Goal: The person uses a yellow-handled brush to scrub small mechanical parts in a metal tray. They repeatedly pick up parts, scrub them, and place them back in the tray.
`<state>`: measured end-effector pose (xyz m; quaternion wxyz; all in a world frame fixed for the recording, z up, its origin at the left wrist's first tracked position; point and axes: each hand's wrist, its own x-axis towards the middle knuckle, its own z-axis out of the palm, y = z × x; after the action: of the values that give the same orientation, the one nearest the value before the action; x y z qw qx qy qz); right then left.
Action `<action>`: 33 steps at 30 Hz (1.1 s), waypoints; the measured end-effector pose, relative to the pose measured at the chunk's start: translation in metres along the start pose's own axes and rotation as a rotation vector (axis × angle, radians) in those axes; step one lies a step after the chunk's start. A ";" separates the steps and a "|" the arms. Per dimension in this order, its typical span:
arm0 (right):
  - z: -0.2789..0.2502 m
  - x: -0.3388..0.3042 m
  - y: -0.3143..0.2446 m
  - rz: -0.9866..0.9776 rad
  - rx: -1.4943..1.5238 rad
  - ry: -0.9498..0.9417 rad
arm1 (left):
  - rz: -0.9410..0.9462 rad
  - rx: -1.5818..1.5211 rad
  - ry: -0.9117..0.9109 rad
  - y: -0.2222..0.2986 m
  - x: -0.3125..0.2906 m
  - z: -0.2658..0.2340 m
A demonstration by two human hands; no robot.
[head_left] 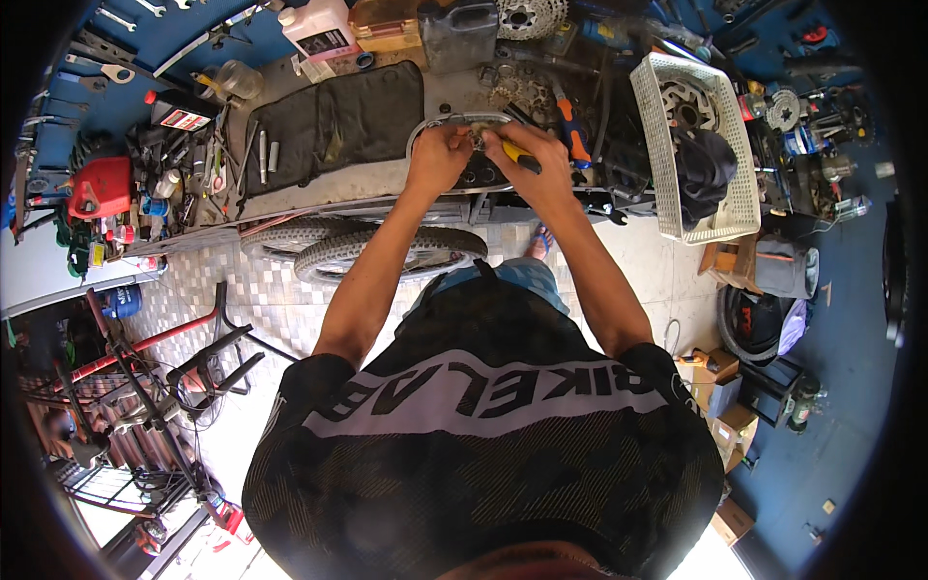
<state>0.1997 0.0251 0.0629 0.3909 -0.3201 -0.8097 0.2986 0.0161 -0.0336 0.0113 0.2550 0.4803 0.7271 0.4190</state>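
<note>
Both hands meet over a metal tray [414,132] with small round parts in it, on the far workbench. My left hand [441,159] is closed, its fingertips pinched on something too small to make out. Close beside it, my right hand [541,166] is curled round a tool with a yellow-and-black handle [522,158]; the working end is hidden by the fingers. To the right of that hand lies an orange-and-blue handled tool [572,130]. Bicycle sprockets [522,89] lie just beyond the tray.
A dark mat [333,121] and two silver rods cover the bench's left part. At right stands a cream plastic basket [646,145] with brake discs and a dark cloth. Bicycle wheels [387,253] stand beneath the bench. A bicycle frame [155,338] is at lower left.
</note>
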 end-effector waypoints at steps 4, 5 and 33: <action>0.006 -0.002 0.013 0.080 -0.081 -0.010 | -0.003 -0.007 0.014 -0.001 0.003 0.000; 0.007 0.000 0.010 0.050 -0.050 0.004 | -0.015 -0.031 0.016 -0.004 0.001 0.000; 0.011 -0.002 0.042 0.677 0.594 -0.215 | -0.185 -0.765 -0.025 -0.026 0.004 0.014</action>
<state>0.2030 0.0470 0.0259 0.2599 -0.4079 -0.5749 0.6599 0.0123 -0.0299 -0.0183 0.4612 0.2880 0.5554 0.6292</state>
